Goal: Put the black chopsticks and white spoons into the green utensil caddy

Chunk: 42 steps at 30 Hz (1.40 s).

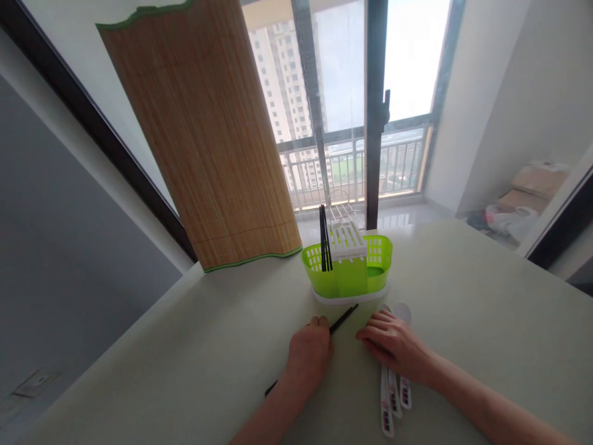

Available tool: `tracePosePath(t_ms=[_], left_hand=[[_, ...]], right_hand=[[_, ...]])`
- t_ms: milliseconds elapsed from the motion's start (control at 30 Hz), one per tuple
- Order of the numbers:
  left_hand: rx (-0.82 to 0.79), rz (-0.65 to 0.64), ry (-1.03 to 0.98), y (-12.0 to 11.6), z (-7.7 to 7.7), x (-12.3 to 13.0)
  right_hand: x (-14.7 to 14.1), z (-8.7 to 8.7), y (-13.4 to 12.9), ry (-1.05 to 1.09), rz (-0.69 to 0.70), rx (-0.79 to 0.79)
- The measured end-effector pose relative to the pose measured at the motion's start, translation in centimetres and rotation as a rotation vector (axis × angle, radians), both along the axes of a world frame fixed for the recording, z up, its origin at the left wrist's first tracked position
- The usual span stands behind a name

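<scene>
at lower centre of the frame, my left hand [311, 350] grasps black chopsticks [343, 319]; right of centre, my right hand [393, 339] lies over white spoons [386, 405], grip unclear

The caddy [352, 281] looked like smooth green plastic with a slight sheen, its slotted top [349, 253] white plastic. The chopsticks [327, 247] appeared smooth and black (wood or plastic, it was hard to tell). At near right, the spoons [386, 402] seemed smooth and white. The tabletop [222, 346] was smooth, faintly glossy; the far-left mat [204, 142] looked like matt, finely ribbed bamboo.
</scene>
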State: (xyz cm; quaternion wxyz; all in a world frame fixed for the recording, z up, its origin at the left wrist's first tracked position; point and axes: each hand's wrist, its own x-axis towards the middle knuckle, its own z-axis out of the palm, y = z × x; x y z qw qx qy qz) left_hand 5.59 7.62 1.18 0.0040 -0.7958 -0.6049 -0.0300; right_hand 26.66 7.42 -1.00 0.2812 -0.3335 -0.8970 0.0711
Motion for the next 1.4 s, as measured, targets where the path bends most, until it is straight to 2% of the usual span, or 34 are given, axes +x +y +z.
tracePosePath(t_ms=[300,400,533,667,1000,1133,1267,1400], left_hand=[[-0.073,-0.016,0.068,0.2,0.8,-0.2],[-0.068,-0.015,0.002,0.4,1.3,-0.5],[0.034,0.001,-0.134,0.5,2.5,-0.9],[0.078,-0.04,-0.225,0.4,3.3,-0.8],[-0.018,-0.152,-0.175,-0.2,1.8,0.6],[-0.009,-0.18,-0.297,-0.3,1.5,0.4],[-0.028,-0.19,-0.524,-0.2,1.4,0.1],[-0.082,-0.199,-0.752,-0.1,2.6,0.1]], right_hand=[[-0.1,0.3,-0.1,0.001,0.002,-0.02],[-0.1,0.4,-0.1,-0.001,-0.009,-0.029],[-0.2,0.4,-0.2,-0.024,-0.022,-0.028],[-0.4,0.2,-0.3,-0.034,-0.014,-0.026],[-0.4,-0.1,-0.2,0.002,-0.027,-0.023],[-0.5,0.1,-0.3,0.048,-0.052,-0.033],[-0.6,0.5,-0.5,0.068,-0.026,-0.05],[-0.8,1.0,-0.8,0.047,0.01,-0.07]])
